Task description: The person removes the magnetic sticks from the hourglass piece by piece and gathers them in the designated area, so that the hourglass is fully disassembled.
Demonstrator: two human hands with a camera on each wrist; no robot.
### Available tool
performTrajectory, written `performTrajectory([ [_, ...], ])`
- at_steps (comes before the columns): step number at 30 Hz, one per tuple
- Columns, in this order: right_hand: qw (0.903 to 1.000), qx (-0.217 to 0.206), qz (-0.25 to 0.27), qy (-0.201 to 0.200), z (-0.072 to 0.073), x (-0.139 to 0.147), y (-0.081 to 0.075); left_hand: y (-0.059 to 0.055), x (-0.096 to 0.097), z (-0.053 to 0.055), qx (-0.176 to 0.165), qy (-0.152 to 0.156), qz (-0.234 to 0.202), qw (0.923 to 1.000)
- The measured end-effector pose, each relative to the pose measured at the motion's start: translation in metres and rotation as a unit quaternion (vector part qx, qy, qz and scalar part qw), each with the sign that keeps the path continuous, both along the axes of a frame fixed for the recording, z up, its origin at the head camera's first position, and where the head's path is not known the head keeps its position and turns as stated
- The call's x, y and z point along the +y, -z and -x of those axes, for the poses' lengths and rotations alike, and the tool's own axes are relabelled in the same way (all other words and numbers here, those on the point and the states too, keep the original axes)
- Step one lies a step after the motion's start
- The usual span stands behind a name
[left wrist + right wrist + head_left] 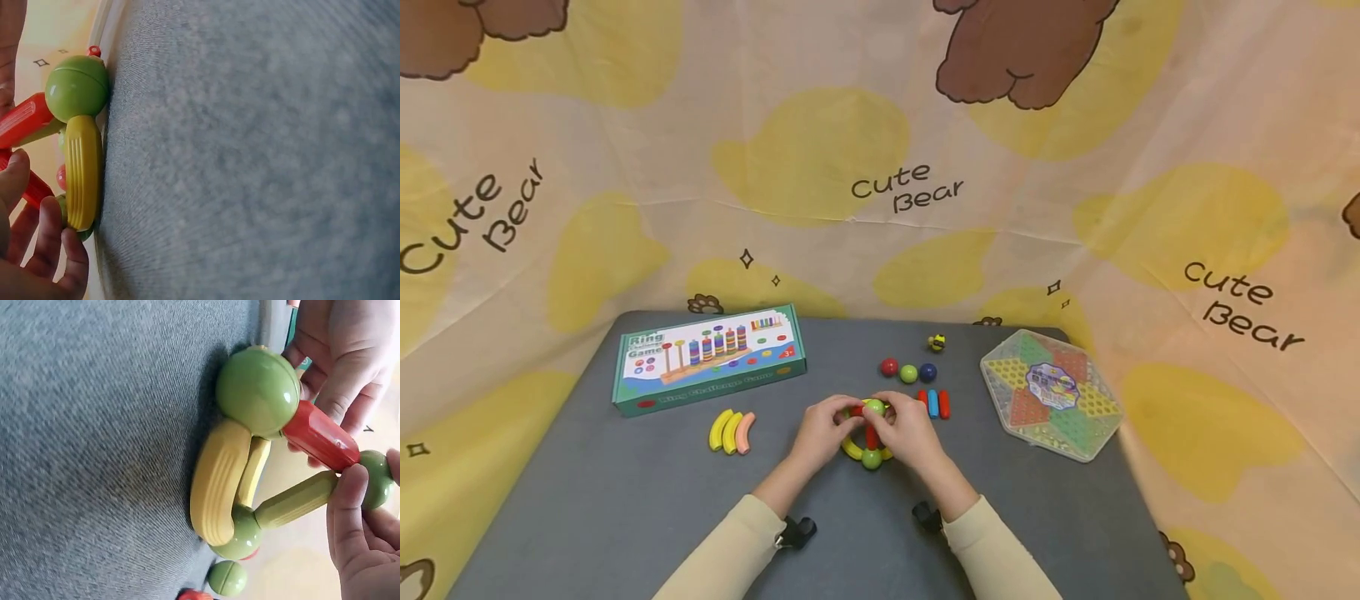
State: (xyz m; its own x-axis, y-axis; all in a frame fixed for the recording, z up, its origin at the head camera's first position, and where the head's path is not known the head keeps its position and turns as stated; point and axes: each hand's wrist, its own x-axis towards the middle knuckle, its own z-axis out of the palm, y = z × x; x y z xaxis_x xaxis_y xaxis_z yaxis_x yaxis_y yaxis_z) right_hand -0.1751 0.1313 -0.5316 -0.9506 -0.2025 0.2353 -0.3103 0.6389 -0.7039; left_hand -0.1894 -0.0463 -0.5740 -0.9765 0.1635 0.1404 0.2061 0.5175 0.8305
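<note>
A small frame of magnetic balls and rods stands on the table between the hands. Its base has yellow curved rods and green balls; a red rod and a straight yellow rod slant up to a top green ball. My right hand pinches that top ball, its thumb against the rod ends. At the left side, my left hand pinches another red rod between thumb and fingers, with fingertips beside a yellow curved rod. The hands partly hide the far side.
Loose curved rods lie to the left, below a ring game box. Behind the hands are loose balls, short rods and a small bee figure. A hexagonal Chinese checkers case lies at right.
</note>
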Motion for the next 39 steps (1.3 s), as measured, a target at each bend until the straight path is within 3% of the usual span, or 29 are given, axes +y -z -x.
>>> performTrajectory([
  [9, 0.9974, -0.038, 0.062, -0.003, -0.003, 0.002, 0.000, 0.000, 0.000, 0.001, 0.001, 0.007, 0.004, 1.0000],
  [16, 0.9847, -0.069, 0.157, 0.031, 0.000, 0.008, -0.011, 0.000, -0.001, 0.001, 0.016, 0.010, -0.003, 0.9998],
  [23, 0.9864, -0.040, 0.136, 0.083, 0.006, 0.022, -0.016, 0.002, -0.002, -0.001, 0.000, 0.007, -0.001, 1.0000],
  [28, 0.9853, -0.019, 0.142, 0.092, 0.014, 0.038, -0.011, 0.000, -0.004, -0.001, -0.028, -0.024, 0.011, 0.9993],
  [32, 0.9837, -0.031, 0.144, 0.104, 0.022, 0.052, -0.006, 0.001, -0.004, -0.002, -0.032, -0.043, 0.034, 0.9980],
  [39, 0.9813, -0.065, 0.139, 0.116, 0.037, 0.077, -0.004, 0.002, -0.004, -0.002, -0.039, -0.033, 0.046, 0.9976],
])
